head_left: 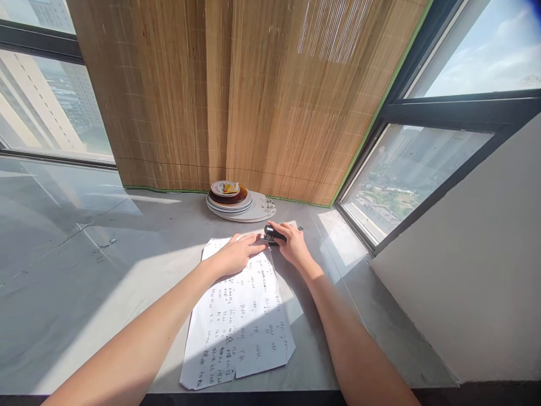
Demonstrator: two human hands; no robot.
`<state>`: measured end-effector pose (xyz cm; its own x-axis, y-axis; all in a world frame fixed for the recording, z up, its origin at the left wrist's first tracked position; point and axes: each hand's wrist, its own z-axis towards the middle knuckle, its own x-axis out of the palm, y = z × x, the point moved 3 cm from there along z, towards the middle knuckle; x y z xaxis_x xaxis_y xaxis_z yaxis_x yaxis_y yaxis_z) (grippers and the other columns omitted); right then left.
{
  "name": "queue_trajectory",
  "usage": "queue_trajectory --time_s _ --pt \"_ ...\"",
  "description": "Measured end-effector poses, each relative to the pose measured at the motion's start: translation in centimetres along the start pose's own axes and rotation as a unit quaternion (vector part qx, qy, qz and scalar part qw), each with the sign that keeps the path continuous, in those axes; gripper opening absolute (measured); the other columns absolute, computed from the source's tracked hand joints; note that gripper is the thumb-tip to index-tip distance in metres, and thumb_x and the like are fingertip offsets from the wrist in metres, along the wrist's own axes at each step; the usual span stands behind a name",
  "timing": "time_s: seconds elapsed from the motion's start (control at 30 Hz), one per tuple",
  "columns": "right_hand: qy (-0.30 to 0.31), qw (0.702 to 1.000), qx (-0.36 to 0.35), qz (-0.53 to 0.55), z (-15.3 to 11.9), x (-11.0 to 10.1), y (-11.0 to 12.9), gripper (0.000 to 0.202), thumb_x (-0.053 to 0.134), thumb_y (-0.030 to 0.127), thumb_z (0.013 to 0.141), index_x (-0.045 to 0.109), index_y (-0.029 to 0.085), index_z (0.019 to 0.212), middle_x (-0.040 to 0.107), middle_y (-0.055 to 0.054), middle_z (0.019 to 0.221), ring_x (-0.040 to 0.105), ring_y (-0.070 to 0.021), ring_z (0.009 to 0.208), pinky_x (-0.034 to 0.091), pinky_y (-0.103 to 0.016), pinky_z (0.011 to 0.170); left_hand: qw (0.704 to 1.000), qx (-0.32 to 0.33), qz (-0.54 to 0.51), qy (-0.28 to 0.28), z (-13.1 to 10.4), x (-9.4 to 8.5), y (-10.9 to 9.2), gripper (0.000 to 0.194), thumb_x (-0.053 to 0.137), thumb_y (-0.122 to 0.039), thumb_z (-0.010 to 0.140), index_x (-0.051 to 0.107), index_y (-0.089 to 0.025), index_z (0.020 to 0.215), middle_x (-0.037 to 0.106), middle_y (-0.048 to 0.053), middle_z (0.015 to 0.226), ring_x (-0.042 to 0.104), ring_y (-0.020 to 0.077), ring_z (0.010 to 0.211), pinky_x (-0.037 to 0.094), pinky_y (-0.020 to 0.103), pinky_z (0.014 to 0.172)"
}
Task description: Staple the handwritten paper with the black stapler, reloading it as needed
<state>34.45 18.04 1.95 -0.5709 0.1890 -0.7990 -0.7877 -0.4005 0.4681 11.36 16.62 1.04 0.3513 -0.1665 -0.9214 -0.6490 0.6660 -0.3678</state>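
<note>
Sheets of white paper [253,332] with rows of handwriting lie on the grey surface in front of me, partly overlapping, their lower part in shadow. My left hand [234,254] lies flat over the upper part of the paper with its fingers stretched toward the right. In my right hand [292,243] is a black stapler [274,232], its front end at the top right corner of the paper. The fingers wrap over the stapler from the right. Whether its jaws are pressed together on the sheets cannot be made out.
Beyond the hands stands a stack of plates [230,207] with a small yellow packet [229,188] on top. A bamboo blind [253,101] hangs behind it. Windows flank the blind, and a white wall [460,270] rises at right. The grey stone surface [139,293] has a front edge near me.
</note>
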Motion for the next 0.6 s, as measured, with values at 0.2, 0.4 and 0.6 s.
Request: queue_trajectory --time_s 0.2,0.4,0.6 --pt "0.000 0.999 0.002 -0.034 0.21 0.30 0.45 0.069 0.054 0.001 0.093 0.074 0.035 0.150 0.076 -0.011 0.125 0.066 -0.0320 0.119 0.045 -0.048 0.102 0.999 -0.017 -0.002 0.042 -0.10 -0.22 -0.40 0.090 0.039 0.001 0.090 0.060 -0.043 0.165 0.030 -0.004 0.186 0.024 0.0253 0.175 0.017 0.066 0.142" --pt "-0.005 0.999 0.018 -0.048 0.29 0.58 0.51 0.071 0.055 -0.001 0.089 0.076 0.035 0.147 0.073 -0.012 0.122 0.065 -0.0316 0.120 0.044 -0.046 0.100 0.998 -0.022 0.023 0.048 -0.05 -0.65 -0.95 0.089 0.041 0.000 0.090 0.061 -0.043 0.165 0.034 -0.004 0.185 0.028 0.0273 0.173 0.022 0.063 0.142" --pt "0.004 0.998 0.030 -0.052 0.25 0.51 0.70 0.071 0.054 -0.003 0.090 0.076 0.036 0.146 0.073 -0.010 0.122 0.066 -0.0289 0.122 0.042 -0.043 0.099 0.999 -0.024 0.017 0.043 -0.19 -0.52 -0.92 0.088 0.040 0.000 0.091 0.060 -0.042 0.165 0.034 -0.006 0.185 0.028 0.0274 0.173 0.020 0.063 0.142"
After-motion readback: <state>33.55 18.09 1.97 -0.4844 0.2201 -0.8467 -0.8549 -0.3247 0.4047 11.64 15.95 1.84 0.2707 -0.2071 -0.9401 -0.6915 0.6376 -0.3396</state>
